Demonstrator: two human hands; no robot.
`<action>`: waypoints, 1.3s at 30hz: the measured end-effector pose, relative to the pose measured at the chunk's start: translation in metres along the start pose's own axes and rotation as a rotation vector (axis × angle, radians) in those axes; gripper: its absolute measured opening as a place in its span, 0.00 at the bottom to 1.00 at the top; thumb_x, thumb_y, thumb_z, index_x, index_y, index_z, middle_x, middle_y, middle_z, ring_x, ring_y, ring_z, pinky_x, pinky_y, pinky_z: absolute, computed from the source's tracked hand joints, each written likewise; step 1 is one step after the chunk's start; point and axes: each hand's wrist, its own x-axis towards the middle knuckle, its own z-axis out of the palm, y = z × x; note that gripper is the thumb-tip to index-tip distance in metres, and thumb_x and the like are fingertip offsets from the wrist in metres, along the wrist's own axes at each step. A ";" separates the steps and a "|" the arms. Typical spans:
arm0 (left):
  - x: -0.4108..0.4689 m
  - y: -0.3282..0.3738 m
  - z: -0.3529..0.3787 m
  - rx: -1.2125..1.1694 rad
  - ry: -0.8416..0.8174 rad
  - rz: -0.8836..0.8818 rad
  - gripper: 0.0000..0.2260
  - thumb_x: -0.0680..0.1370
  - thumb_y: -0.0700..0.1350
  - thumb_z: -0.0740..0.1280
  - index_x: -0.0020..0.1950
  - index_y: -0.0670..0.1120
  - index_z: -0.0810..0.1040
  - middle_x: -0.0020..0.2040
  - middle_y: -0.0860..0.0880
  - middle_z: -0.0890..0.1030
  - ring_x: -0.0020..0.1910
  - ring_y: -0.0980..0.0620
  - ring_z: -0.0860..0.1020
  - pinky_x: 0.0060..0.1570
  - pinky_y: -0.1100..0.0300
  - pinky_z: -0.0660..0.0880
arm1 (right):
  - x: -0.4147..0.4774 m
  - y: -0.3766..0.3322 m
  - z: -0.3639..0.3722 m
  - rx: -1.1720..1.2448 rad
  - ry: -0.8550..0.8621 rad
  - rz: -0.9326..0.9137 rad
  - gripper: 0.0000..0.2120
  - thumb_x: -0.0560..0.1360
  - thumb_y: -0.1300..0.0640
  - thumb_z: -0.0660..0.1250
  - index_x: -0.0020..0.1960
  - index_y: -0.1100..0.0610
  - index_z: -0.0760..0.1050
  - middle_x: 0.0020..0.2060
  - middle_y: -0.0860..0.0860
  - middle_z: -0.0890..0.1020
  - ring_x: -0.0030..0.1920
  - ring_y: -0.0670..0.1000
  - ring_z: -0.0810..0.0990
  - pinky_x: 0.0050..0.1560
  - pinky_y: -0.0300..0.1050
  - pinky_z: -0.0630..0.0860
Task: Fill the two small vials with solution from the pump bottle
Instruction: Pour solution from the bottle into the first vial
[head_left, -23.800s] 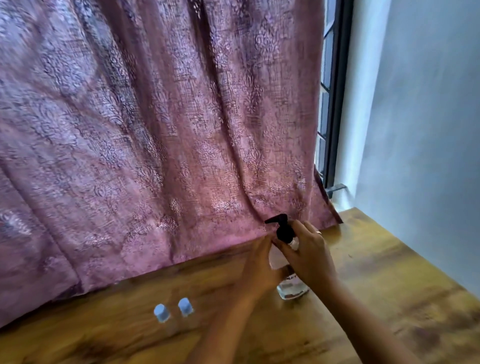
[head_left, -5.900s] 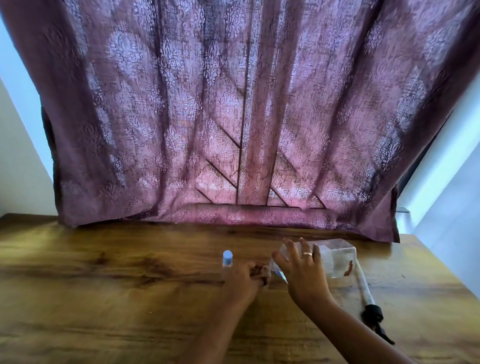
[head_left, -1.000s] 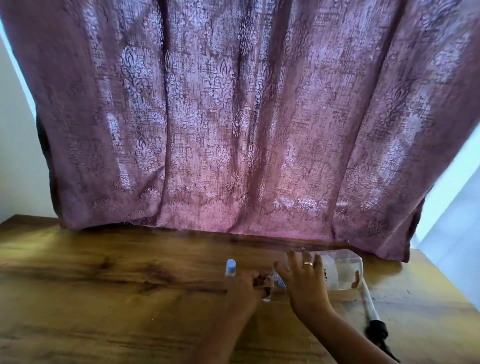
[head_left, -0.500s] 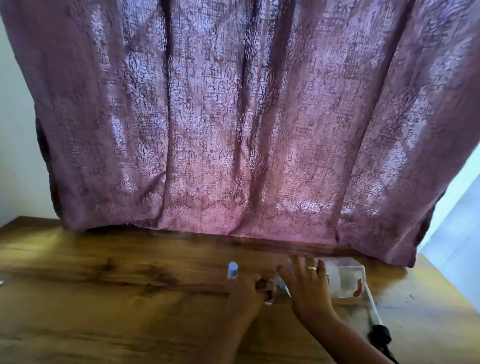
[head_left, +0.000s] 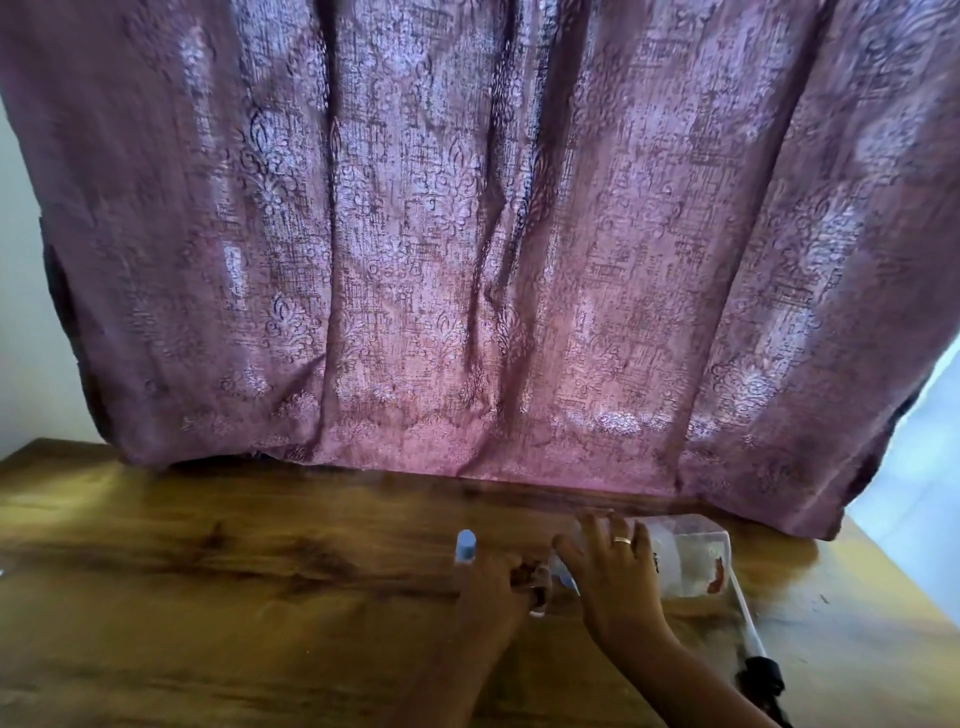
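While the left hand (head_left: 491, 582) pinches a vial (head_left: 540, 592), right hand (head_left: 613, 582) tips the bottle (head_left: 691, 561), fingers wrapped.

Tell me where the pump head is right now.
Head view: the pump head lies on the table at the far right, beside the right hand and tipped bottle.

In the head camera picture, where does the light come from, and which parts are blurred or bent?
Head view: daylight comes through the curtain, brightest at its lower middle; a soft glare lies on the table at left; wide-angle bending curves the table edges; the left hand and the vial look slightly soft.
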 end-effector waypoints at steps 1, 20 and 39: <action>0.000 0.001 0.000 0.000 -0.006 -0.005 0.05 0.78 0.43 0.64 0.52 0.47 0.78 0.50 0.49 0.82 0.48 0.54 0.80 0.54 0.59 0.78 | 0.000 0.000 0.000 0.002 -0.004 -0.001 0.34 0.39 0.61 0.81 0.45 0.53 0.77 0.49 0.61 0.79 0.48 0.70 0.77 0.49 0.67 0.74; -0.005 0.004 -0.002 0.000 -0.036 -0.046 0.07 0.75 0.43 0.68 0.52 0.50 0.80 0.48 0.53 0.83 0.45 0.58 0.80 0.50 0.62 0.78 | -0.006 0.006 0.016 0.072 -0.004 0.037 0.36 0.38 0.61 0.78 0.46 0.50 0.75 0.53 0.59 0.76 0.46 0.66 0.77 0.45 0.63 0.76; -0.002 0.001 -0.005 -0.015 -0.044 0.012 0.12 0.75 0.42 0.69 0.57 0.48 0.79 0.53 0.52 0.82 0.46 0.59 0.77 0.55 0.68 0.73 | 0.000 0.005 0.015 0.026 0.074 -0.042 0.32 0.45 0.55 0.79 0.48 0.50 0.73 0.51 0.58 0.72 0.48 0.66 0.75 0.45 0.63 0.76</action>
